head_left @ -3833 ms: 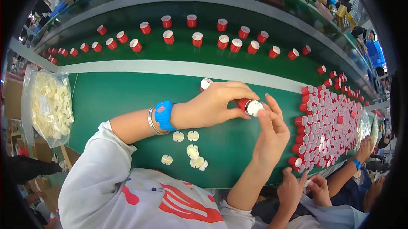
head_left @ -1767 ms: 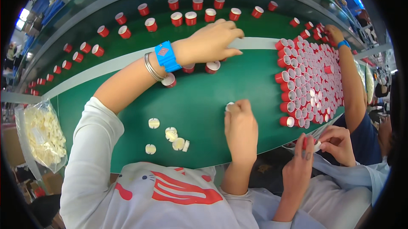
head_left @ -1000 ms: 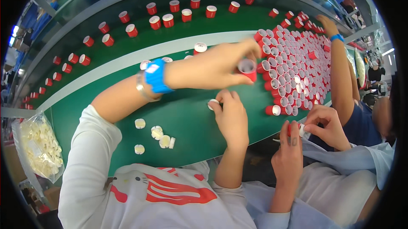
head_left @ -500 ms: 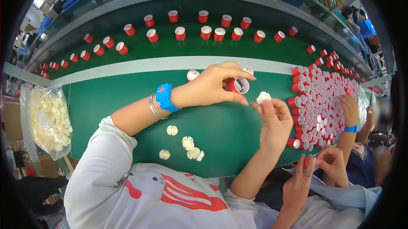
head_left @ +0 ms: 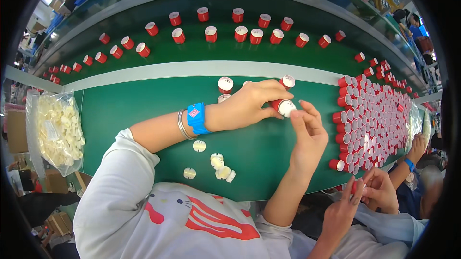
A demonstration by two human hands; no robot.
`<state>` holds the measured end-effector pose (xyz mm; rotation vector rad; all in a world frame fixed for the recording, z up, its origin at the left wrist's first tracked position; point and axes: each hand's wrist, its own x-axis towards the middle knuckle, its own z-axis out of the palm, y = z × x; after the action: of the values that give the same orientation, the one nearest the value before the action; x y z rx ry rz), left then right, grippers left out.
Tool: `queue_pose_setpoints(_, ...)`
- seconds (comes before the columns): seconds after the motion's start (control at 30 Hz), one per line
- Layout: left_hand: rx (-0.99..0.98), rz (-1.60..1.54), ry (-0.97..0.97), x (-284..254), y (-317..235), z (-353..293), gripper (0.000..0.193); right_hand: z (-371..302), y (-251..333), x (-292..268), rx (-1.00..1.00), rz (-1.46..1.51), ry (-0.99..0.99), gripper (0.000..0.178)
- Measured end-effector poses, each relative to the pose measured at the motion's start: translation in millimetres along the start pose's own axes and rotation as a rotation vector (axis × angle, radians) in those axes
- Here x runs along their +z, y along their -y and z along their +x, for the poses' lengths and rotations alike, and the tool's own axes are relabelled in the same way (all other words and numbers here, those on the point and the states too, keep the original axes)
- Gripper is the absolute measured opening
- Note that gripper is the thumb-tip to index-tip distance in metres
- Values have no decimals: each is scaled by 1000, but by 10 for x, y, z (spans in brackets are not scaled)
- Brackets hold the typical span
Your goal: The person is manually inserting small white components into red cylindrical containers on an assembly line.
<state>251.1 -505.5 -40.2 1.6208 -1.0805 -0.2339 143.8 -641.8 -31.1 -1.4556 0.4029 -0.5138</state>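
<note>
My left hand [head_left: 247,105] grips a small red cup [head_left: 276,104] between thumb and fingers, tilted with its mouth to the right. Against that mouth lies a white notched disc [head_left: 287,109], pinched by my right hand [head_left: 309,131] at its edge. Whether the disc is seated in the cup I cannot tell. Around my left hand stand a red cup with a white top [head_left: 225,84], another white-topped cup [head_left: 287,81] and others partly hidden. Loose pale discs [head_left: 217,160] lie on the green table [head_left: 158,172] below my left wrist.
A clear bag of pale pieces [head_left: 58,134] lies at the left edge. Many red cups [head_left: 370,119] stand packed together on the right. Beyond a pale rail [head_left: 177,69], more cups [head_left: 210,33] line a green surface. A co-worker's hands [head_left: 377,189] work at lower right.
My right hand has brought the white disc from beside the red cup onto its mouth. My left hand has tilted the cup toward it. The view has shifted slightly.
</note>
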Motion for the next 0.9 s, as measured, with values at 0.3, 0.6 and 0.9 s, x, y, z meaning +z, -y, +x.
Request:
queue_pose_setpoints(0.3,110,112,16,32,87,-57,36,-29,75,177,168,-374,-80,15)
queue_pose_setpoints(0.6,122,111,91,59,71,-87,36,-62,40,137,138,-266,-21,20)
queue_pose_setpoints(0.9,296,280,122,-28,52,-103,39,-28,155,127,93,-484,90,16)
